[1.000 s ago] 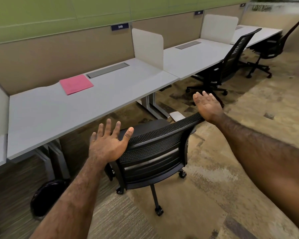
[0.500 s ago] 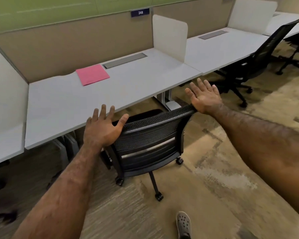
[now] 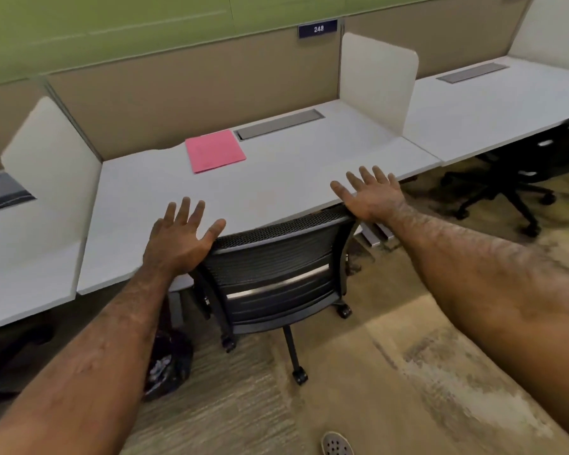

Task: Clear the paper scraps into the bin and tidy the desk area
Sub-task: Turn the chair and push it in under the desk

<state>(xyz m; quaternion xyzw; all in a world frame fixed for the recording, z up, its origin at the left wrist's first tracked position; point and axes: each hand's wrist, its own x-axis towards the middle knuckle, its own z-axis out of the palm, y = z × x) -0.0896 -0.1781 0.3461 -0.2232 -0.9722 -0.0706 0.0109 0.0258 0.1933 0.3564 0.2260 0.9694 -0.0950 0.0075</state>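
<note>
Head view: desk [image 3: 276, 188] hides chair [image 3: 276, 267] seat.

A single head-worn wide-angle view looks forward and down from standing height, facing the pale grey surface [image 3: 276, 188] and tan partition wall [image 3: 178, 103]. It stands close behind the black mesh office chair [image 3: 273, 270], carpeted floor [image 3: 391, 372] below.

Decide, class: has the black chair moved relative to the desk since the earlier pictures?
Yes. The black chair has gone forward, its backrest now at the desk edge.
</note>
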